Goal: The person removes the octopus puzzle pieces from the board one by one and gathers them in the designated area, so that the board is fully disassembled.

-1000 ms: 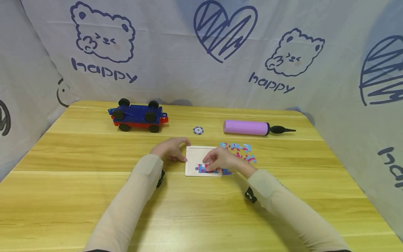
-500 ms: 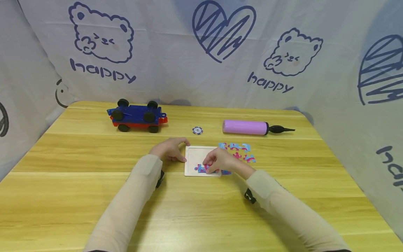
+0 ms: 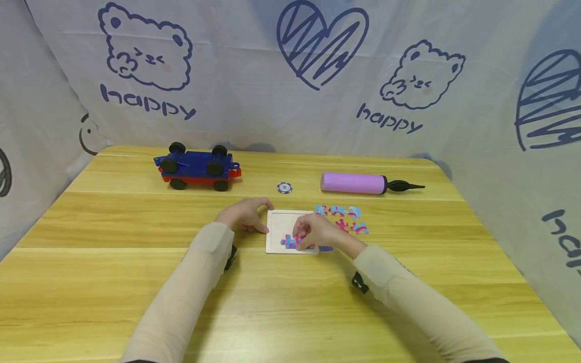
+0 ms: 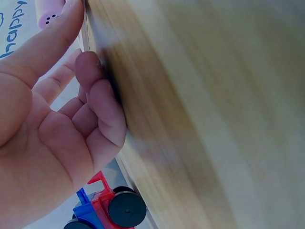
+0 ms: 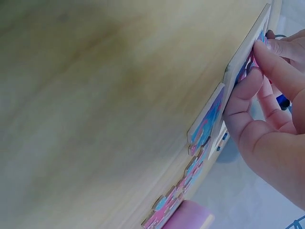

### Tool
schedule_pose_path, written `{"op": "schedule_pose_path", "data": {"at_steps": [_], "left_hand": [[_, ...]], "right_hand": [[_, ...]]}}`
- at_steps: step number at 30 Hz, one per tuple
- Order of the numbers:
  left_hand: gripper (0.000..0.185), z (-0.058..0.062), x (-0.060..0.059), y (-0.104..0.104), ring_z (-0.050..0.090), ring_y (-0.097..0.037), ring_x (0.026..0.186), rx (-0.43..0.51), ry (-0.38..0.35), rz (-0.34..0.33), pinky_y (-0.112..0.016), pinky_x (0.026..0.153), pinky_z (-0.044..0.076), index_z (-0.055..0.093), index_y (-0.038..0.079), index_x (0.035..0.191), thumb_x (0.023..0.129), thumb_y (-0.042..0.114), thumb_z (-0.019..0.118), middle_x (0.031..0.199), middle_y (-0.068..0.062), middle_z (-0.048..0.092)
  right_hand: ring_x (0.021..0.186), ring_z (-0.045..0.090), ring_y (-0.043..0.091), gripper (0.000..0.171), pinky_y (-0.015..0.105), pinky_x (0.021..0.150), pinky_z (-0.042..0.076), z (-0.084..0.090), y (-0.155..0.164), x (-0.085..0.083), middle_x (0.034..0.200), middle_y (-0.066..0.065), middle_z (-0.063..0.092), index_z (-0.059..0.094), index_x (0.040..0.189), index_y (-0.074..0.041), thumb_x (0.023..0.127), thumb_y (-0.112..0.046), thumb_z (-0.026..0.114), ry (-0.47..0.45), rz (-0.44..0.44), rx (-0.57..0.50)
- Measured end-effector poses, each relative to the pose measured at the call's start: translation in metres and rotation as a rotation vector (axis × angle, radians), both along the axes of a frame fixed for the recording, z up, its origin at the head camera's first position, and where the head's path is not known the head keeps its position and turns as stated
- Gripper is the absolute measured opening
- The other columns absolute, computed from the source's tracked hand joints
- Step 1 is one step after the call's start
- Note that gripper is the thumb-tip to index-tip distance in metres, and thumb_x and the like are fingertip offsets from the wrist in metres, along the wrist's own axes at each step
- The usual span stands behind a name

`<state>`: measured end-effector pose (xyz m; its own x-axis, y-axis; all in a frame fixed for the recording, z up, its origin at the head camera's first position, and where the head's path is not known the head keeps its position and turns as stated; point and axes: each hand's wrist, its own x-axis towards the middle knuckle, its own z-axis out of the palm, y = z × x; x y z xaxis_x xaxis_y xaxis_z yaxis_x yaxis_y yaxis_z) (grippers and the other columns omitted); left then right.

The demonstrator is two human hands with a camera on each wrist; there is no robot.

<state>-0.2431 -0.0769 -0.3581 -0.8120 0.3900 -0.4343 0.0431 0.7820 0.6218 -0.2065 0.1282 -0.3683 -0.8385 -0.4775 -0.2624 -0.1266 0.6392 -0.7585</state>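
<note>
A pale wooden puzzle tray [image 3: 282, 222] lies flat on the table. At its left side is my left hand [image 3: 245, 214], thumb tip on the left edge and index fingertip at the far left corner. In the left wrist view the other fingers of this hand are partly curled near the tabletop. My right hand [image 3: 317, 229] reaches over the tray's near right part. Its thumb and fingers pinch a pink puzzle piece [image 3: 298, 240], largely hidden by the fingertips. Left of that, a blue and purple puzzle piece [image 3: 288, 243] lies along the tray's near side.
Several loose puzzle pieces [image 3: 342, 225] lie right of the tray, and a blue one [image 3: 326, 248] sits against its near right corner. Behind are a poker chip [image 3: 284, 188], a purple hand pump [image 3: 353, 183] and a blue and red toy vehicle [image 3: 199, 165]. A drawn-on cloth [image 3: 272, 121] hangs behind the table.
My right fingers shift very slightly over the puzzle piece, still pinching it. The left hand stays at the tray's edge, and the head view has drifted a little.
</note>
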Motion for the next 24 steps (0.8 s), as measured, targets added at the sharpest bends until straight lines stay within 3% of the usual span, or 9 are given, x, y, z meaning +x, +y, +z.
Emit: {"op": "schedule_pose_path", "data": {"at_steps": [5, 14, 24], "left_hand": [[0.055, -0.0004, -0.0003, -0.0004, 0.045, -0.014, 0.055, -0.003, -0.001, 0.0, -0.023, 0.048, 0.039, 0.044, 0.014, 0.123, 0.076, 0.012, 0.072, 0.079, -0.01, 0.049], [0.055, -0.0017, -0.001, -0.0004, 0.045, -0.014, 0.055, 0.003, 0.0, 0.001, -0.023, 0.048, 0.039, 0.044, 0.015, 0.124, 0.076, 0.012, 0.072, 0.082, -0.01, 0.049], [0.055, -0.0023, -0.0012, -0.0006, 0.046, -0.014, 0.057, 0.004, 0.003, -0.002, -0.023, 0.049, 0.039, 0.044, 0.014, 0.124, 0.076, 0.011, 0.072, 0.093, -0.012, 0.048]], "right_hand": [[0.052, 0.045, 0.012, 0.021, 0.022, 0.048, 0.042, 0.0013, 0.0021, -0.0005, 0.069, 0.004, 0.049, 0.056, 0.081, 0.001, 0.068, 0.008, 0.071, -0.029, 0.013, -0.051], [0.051, 0.045, 0.011, 0.005, 0.021, 0.049, 0.04, 0.0009, 0.0058, -0.0028, 0.066, 0.004, 0.052, 0.055, 0.085, 0.003, 0.082, 0.007, 0.056, -0.099, 0.06, -0.117], [0.052, 0.044, 0.011, 0.004, 0.021, 0.049, 0.039, -0.0011, 0.0067, -0.0047, 0.066, 0.002, 0.049, 0.054, 0.085, 0.001, 0.085, 0.005, 0.054, -0.14, 0.051, -0.143]]}}
